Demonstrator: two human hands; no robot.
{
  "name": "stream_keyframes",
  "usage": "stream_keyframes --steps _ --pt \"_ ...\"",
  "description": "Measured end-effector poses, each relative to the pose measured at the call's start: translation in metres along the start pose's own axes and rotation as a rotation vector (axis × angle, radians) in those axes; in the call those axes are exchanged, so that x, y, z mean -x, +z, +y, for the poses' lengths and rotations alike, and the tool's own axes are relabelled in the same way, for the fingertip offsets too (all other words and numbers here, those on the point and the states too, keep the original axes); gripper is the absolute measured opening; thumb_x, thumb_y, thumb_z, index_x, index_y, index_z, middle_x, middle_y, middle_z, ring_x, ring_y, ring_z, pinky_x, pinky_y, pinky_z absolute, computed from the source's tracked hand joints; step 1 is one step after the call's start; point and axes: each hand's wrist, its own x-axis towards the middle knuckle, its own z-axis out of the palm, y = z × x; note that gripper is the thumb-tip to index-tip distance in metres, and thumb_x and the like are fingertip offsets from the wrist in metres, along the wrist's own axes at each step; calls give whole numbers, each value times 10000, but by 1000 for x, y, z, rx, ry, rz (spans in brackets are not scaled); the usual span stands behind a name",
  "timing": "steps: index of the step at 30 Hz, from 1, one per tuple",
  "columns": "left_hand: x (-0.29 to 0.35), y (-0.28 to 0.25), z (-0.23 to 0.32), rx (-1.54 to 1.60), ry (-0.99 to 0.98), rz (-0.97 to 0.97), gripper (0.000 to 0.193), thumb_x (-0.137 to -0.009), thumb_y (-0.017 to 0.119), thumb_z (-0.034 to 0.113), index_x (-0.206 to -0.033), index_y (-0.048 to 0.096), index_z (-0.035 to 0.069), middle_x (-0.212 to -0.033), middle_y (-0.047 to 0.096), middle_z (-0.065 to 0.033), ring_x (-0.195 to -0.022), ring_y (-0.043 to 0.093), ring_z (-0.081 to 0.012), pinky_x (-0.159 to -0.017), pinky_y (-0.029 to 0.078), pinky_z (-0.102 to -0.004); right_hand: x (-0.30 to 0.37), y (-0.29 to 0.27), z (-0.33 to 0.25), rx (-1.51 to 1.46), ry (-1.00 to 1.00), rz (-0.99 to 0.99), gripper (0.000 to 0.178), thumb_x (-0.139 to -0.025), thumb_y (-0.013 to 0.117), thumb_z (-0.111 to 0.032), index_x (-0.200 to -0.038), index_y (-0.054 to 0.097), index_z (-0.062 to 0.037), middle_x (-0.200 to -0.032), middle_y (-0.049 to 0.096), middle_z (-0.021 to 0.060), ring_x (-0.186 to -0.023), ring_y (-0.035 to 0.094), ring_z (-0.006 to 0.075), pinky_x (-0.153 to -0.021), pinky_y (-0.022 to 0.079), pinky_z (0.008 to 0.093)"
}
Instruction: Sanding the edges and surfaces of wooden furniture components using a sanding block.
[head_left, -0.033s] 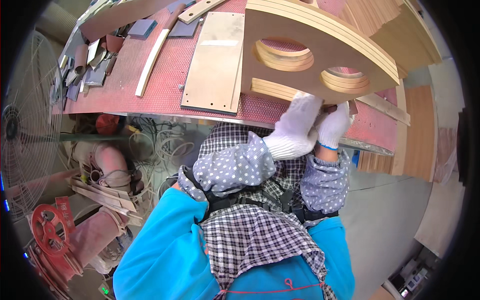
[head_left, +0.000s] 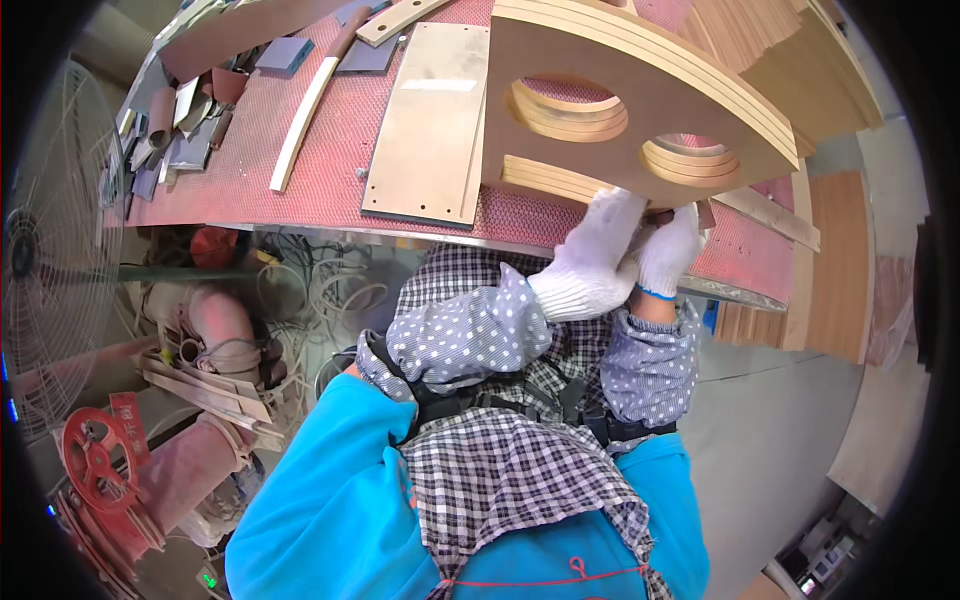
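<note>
A thick layered wooden panel (head_left: 640,125), curved along its top with two round holes, stands tilted on the bench. My left hand (head_left: 597,255), in a white knit glove, grips its near lower edge; the fingertips are partly hidden by the wood. Close beside it, my right hand (head_left: 668,250), gloved as well, is closed below the right-hand hole. A reddish-brown scrap (head_left: 706,215), which looks like sandpaper, shows at its fingers. The two gloves touch or nearly touch.
The bench (head_left: 250,190) has a red mesh top. Flat wooden boards (head_left: 425,130) lie left of the panel, with a curved strip (head_left: 305,125) and sandpaper scraps (head_left: 190,130) beyond. Board stacks (head_left: 840,260) stand right. A fan (head_left: 60,230) and a red handwheel (head_left: 98,455) are at left.
</note>
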Motion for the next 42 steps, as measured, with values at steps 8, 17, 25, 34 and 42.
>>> stream_keyframes --steps 8,17,25,34,42 --pt "0 -2 -12 -352 267 24 761 -849 682 109 -1545 428 -66 -1460 574 -281 -1401 554 -468 -1190 422 -584 5 -1 -3 83 -89 -117 229 -1082 587 -172 -1168 709 2 -1147 737 94 -1001 721 189 -856 591 337" --pt "6 -6 -23 -563 239 -109 790 -833 767 163 -1528 482 -81 -1518 584 -245 -1504 494 -368 -1322 276 -563 -18 -22 12 59 -137 -97 286 -1075 629 -137 -1298 657 40 -1266 698 104 -1196 678 236 -1016 562 388" --pt "20 -39 -22 -526 282 42 513 -810 798 168 -1282 658 26 -1298 693 -133 -1294 641 -336 -1143 485 -507 -12 -6 9 -6 -140 30 159 -1025 643 -91 -1154 673 -2 -1178 695 81 -1055 684 181 -897 556 349" --pt "7 -123 -31 -191 51 413 815 -791 949 214 -1463 548 -14 -1365 666 -193 -1251 664 -285 -1080 544 -435 -19 -19 9 83 -154 -2 351 -1055 635 -99 -1382 604 23 -1380 648 120 -1293 636 273 -1097 530 447" --pt "-32 -135 -31 38 -94 84 691 -843 964 265 -1401 616 53 -1166 770 -100 -1090 731 -197 -963 592 -356 -10 -7 1 -4 -112 24 256 -1009 673 -92 -1256 660 -26 -1222 696 61 -1179 682 227 -998 546 402"
